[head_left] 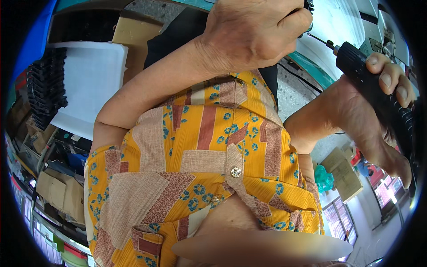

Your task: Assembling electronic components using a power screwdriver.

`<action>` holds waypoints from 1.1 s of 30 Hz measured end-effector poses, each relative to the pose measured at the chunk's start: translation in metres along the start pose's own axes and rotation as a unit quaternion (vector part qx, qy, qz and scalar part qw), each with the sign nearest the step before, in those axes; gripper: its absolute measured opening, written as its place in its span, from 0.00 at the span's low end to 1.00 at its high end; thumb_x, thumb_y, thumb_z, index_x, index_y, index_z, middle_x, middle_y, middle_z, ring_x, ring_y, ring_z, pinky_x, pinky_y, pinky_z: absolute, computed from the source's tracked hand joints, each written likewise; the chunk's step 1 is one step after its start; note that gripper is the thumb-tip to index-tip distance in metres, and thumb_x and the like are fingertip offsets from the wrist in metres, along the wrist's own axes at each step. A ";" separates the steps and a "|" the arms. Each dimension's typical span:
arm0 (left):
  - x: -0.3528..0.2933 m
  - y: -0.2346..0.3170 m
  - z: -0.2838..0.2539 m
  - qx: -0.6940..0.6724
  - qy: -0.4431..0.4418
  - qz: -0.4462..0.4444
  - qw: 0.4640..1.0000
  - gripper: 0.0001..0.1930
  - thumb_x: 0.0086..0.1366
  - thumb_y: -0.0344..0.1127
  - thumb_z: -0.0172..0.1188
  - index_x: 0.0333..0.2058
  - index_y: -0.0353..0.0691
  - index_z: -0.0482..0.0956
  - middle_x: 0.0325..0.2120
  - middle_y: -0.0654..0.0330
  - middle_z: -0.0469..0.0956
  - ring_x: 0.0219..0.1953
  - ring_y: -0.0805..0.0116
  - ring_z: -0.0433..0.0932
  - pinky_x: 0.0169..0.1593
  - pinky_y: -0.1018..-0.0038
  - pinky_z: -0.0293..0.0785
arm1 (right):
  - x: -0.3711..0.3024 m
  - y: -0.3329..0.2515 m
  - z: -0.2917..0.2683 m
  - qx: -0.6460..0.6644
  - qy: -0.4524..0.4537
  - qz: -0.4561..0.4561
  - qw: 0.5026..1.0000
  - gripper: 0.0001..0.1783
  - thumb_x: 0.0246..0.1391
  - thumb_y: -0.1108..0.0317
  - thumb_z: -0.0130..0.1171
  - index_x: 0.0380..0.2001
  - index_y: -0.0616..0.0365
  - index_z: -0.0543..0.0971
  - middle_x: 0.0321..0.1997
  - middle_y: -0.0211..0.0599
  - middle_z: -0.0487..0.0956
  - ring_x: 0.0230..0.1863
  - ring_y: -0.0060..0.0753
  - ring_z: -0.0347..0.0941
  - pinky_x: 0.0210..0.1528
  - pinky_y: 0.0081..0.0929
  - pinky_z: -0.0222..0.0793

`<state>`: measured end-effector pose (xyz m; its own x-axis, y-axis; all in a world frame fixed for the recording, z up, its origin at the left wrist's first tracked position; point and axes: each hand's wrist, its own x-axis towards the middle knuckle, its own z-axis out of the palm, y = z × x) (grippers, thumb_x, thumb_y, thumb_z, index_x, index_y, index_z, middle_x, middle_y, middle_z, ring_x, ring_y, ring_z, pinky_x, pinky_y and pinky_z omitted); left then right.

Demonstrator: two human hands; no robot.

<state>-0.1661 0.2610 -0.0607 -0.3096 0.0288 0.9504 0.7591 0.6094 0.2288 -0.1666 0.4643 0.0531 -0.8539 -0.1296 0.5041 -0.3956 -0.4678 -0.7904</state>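
At the top centre my left hand [253, 38] is closed, its back toward me and its fingers bent. It grips a small black part [308, 10], of which only a ridged edge shows past the fingers. On the right my right hand [356, 104] wraps round a black electric screwdriver [367, 73]. The screwdriver is tilted, with its thin bit [321, 40] pointing up and left toward the black part. The bit's tip lies close to my left fingers; whether it touches the part I cannot tell.
A white tray [91, 84] stands at the left, with stacked black plastic parts [46, 86] along its side. Near it is an open cardboard box [135, 35]. Clear plastic sheeting [336, 20] covers the teal work surface [311, 66]. More cardboard boxes [342, 173] stand lower right.
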 end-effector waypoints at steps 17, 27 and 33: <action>-0.008 -0.004 0.005 0.038 -0.013 0.021 0.999 0.12 0.48 0.29 0.64 0.34 0.33 0.80 0.29 0.58 0.73 0.34 0.59 0.73 0.45 0.58 0.69 | 0.002 0.005 -0.012 -0.070 0.005 -0.045 0.996 0.59 0.28 0.05 0.52 0.38 0.55 0.72 0.32 0.30 0.73 0.32 0.32 0.74 0.39 0.41 0.74; 0.001 0.005 0.001 0.007 0.010 -0.005 1.000 0.12 0.49 0.30 0.64 0.34 0.33 0.80 0.30 0.57 0.73 0.34 0.58 0.73 0.45 0.57 0.69 | 0.009 0.000 -0.014 -0.143 -0.102 -0.035 0.984 0.57 0.31 0.06 0.51 0.37 0.54 0.75 0.34 0.32 0.76 0.35 0.34 0.78 0.42 0.41 0.78; -0.004 0.000 0.003 0.023 -0.016 0.005 1.000 0.12 0.49 0.30 0.64 0.34 0.33 0.80 0.29 0.57 0.73 0.34 0.58 0.73 0.45 0.57 0.70 | 0.009 0.004 -0.004 -0.079 -0.167 -0.048 0.982 0.59 0.28 0.04 0.48 0.40 0.51 0.77 0.35 0.31 0.77 0.32 0.34 0.79 0.39 0.38 0.80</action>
<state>-0.1663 0.2635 -0.0653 -0.3216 0.0603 0.9450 0.7355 0.6445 0.2092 -0.1773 0.4646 0.0533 -0.6614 -0.3833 0.6447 -0.5396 -0.3539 -0.7639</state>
